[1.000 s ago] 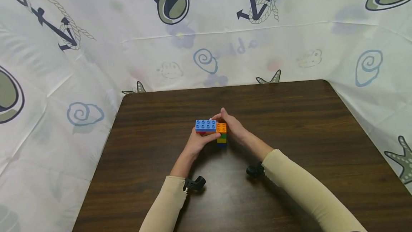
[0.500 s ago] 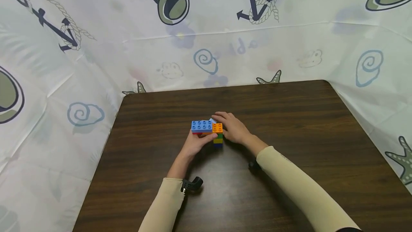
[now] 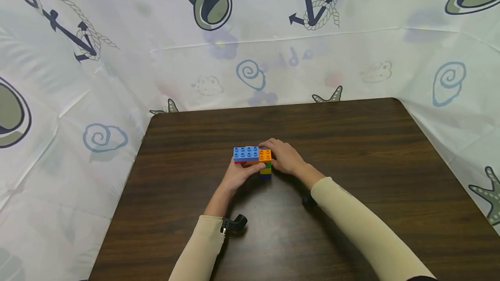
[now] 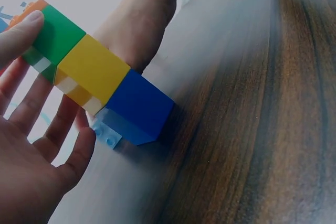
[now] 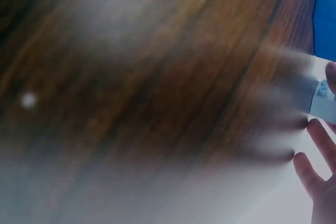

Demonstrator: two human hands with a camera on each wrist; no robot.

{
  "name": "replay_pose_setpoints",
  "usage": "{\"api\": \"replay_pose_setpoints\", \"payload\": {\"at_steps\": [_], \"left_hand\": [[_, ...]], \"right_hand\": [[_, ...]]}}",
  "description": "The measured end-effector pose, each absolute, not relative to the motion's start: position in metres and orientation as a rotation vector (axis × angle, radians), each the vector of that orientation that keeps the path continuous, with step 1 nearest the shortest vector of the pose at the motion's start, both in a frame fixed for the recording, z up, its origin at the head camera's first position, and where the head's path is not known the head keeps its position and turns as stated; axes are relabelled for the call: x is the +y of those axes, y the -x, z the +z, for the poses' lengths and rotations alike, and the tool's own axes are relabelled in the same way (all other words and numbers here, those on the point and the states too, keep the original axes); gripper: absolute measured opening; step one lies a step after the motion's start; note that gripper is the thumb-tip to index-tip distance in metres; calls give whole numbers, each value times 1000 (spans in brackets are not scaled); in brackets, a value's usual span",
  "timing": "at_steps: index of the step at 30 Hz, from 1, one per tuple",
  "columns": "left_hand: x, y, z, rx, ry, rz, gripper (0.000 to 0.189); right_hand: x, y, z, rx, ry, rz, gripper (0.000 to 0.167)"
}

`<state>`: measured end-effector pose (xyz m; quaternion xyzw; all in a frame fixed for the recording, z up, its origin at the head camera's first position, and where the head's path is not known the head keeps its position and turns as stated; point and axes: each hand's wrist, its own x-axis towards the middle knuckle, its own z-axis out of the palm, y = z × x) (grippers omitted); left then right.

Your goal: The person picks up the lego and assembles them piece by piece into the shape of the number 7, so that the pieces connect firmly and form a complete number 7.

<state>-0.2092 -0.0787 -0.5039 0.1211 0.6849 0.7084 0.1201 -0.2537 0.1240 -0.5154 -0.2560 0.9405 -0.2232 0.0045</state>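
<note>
My left hand [image 3: 235, 176] grips a structure of stacked toy building bricks, its thumb on the green brick [image 4: 60, 34] and its fingers behind. Below the green come a yellow brick [image 4: 93, 67] and a dark blue brick [image 4: 139, 106]. On top sit an orange brick [image 3: 264, 155] and, to its left, a longer blue brick [image 3: 246, 154] with a red edge under it. My right hand [image 3: 287, 158] is at the structure's far right side, pinching a light blue brick [image 5: 323, 106] between thumb and fingers. In the left wrist view the light blue brick [image 4: 107, 135] shows beside the column's lower end.
The structure is over the middle of a dark wood-grain table [image 3: 343, 142]. White cloth [image 3: 175, 73] printed with anchors, shells and starfish hangs behind and beside the table. A black wrist camera [image 3: 235, 223] sits on the left forearm.
My right hand has turned palm down and its raised finger has come down behind the structure. The left hand and structure shifted slightly left. The light blue brick is now hidden in the head view.
</note>
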Motion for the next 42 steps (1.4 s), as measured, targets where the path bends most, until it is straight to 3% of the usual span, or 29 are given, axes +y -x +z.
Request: {"api": "replay_pose_setpoints", "payload": {"at_steps": [10,16,28,35,42], "left_hand": [[-77,210,-508,2022,-362,2049,44],[-76,210,-510,2009,-329,2057,42],[-75,211,-515,1993,-401,2098,42],[-74,210,-512,2001,-411,2093,45],[-76,210,-516,2045,-398,2076,46]], "right_hand": [[135,256,-518,3000,651,-813,27],[140,254,-514,2995,603,-926,21],[145,247,-487,2597,416,-1570,28],[153,241,-458,2371,425,-1709,48],[154,234,-440,2335,443,-1775,41]]}}
